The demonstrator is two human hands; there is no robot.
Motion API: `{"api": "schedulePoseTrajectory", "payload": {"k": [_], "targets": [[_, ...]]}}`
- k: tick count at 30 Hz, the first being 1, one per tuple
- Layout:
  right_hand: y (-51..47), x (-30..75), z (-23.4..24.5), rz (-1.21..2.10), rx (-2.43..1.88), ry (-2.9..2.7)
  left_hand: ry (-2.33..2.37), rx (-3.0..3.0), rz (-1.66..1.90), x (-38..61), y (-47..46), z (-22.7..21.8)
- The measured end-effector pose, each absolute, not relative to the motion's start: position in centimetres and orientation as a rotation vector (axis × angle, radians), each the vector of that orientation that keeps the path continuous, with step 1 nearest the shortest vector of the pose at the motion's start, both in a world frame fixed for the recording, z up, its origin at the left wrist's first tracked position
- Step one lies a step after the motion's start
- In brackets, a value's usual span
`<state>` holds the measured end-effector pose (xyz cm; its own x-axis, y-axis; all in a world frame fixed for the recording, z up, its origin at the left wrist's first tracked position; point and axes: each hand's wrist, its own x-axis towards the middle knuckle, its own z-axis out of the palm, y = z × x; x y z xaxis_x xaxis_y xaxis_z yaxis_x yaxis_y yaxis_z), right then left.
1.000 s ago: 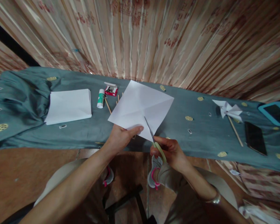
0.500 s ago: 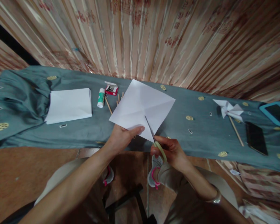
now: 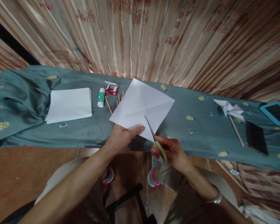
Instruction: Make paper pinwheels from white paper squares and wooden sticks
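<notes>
A creased white square sheet of paper [image 3: 142,104] is held above the table, one corner towards me. My left hand [image 3: 121,137] grips its near left edge, thumb on top and the fingers hidden underneath. In my right hand [image 3: 171,151] are scissors [image 3: 161,150] with pale yellow-green handles. Their blade lies over the paper at the near corner and points away from me, towards the middle of the sheet. Whether the blades are fully closed I cannot make out.
Left on the green cloth [image 3: 177,133] lie a paper stack [image 3: 70,104], glue stick [image 3: 101,97], red box of small metal pieces [image 3: 111,88] and several wooden sticks [image 3: 109,105]. Right are a paper pinwheel [image 3: 230,110], black phone [image 3: 256,138] and blue-framed device [image 3: 276,112]. A curtain [image 3: 135,40] hangs behind.
Almost nothing differs. The paper's far part has tilted very slightly, while both hands and the scissors stay in nearly the same place.
</notes>
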<state>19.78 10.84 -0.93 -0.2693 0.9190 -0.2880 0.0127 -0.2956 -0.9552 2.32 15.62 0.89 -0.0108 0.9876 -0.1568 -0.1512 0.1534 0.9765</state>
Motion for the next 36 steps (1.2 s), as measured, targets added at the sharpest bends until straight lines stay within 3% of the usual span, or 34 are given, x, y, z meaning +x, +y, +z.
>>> {"api": "schedulePoseTrajectory", "payload": {"k": [17, 27, 36], "targets": [[10.6, 21.6, -1.2, 1.707, -1.152, -1.364, 1.052, 0.851, 1.321, 0.6, 17.3, -0.2], [13.5, 24.9, -0.2, 0.937, -1.291, -1.0, 1.152, 0.904, 1.053, 0.4, 16.9, 0.1], [14.3, 23.3, -0.6, 1.211, -1.272, -0.812, 1.069, 0.953, 0.831, 0.8, 16.4, -0.6]]}}
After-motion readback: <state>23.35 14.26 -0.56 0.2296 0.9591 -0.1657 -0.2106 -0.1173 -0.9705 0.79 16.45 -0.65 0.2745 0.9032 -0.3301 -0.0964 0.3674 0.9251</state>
